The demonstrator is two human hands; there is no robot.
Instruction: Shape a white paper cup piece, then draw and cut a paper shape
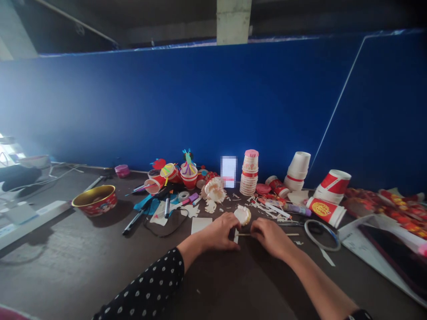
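Observation:
My left hand (pixel 222 231) is curled low over the dark table, thumb and forefinger around a small white paper strip (pixel 236 237). A thin wooden stick (pixel 246 234) runs from that strip to my right hand (pixel 269 235). The fingers of my right hand are bent down over the stick, whose far end comes out on the right. Just beyond the gap between my hands lies a round, frilly-edged white paper piece (pixel 242 215). A flat white paper sheet (pixel 201 224) is partly covered by my left hand. My palms and some fingertips are hidden.
Behind my hands stand a stack of paper cups (pixel 249 180), white cups (pixel 298 171) and red-white cups (pixel 333 186). Paper scraps, markers and a crumpled paper ruffle (pixel 214 190) lie around. A red-gold bowl (pixel 95 202) is left; a tape ring (pixel 322 235) and tablet-like device (pixel 396 258) are right.

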